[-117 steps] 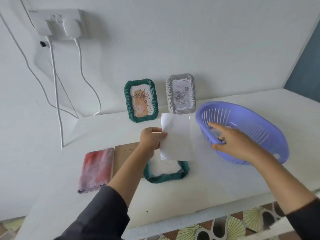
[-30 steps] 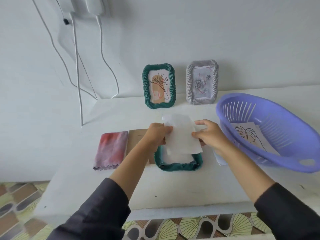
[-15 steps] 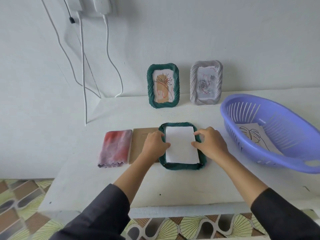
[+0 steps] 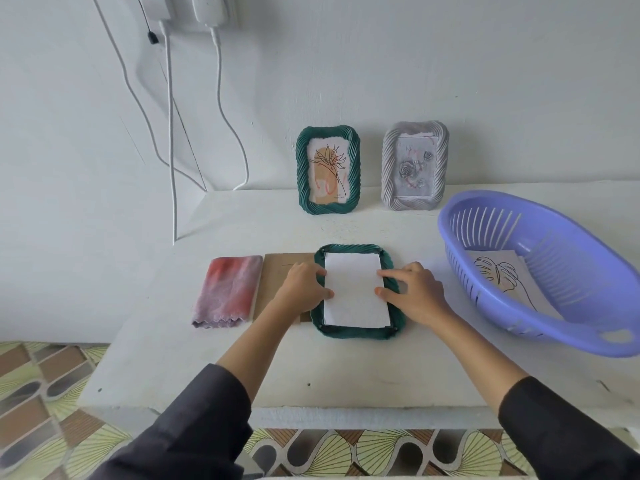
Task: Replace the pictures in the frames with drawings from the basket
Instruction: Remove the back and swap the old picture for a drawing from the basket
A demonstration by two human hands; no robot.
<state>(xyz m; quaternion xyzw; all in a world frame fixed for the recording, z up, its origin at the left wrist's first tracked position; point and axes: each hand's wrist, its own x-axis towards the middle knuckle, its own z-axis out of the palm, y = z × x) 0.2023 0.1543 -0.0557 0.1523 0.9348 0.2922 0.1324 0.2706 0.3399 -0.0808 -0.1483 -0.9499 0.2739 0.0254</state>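
A dark green frame (image 4: 356, 332) lies face down in the middle of the white table (image 4: 311, 368). A white sheet of paper (image 4: 355, 294) lies flat inside its back. My left hand (image 4: 304, 287) presses the sheet's left edge with its fingertips. My right hand (image 4: 414, 292) presses the right edge the same way. A brown backing board (image 4: 277, 271) lies under my left hand, beside the frame. The purple basket (image 4: 540, 323) at the right holds a leaf line drawing (image 4: 502, 277).
Two frames stand against the wall: a green one (image 4: 327, 169) with a flower picture and a grey one (image 4: 414, 166) with a rose picture. A pink folded cloth (image 4: 228, 291) lies left of the board. White cables (image 4: 171, 133) hang at the back left.
The white sheet was held in the air over the frame; it now lies flat inside the frame back. Both hands have settled on its two side edges.
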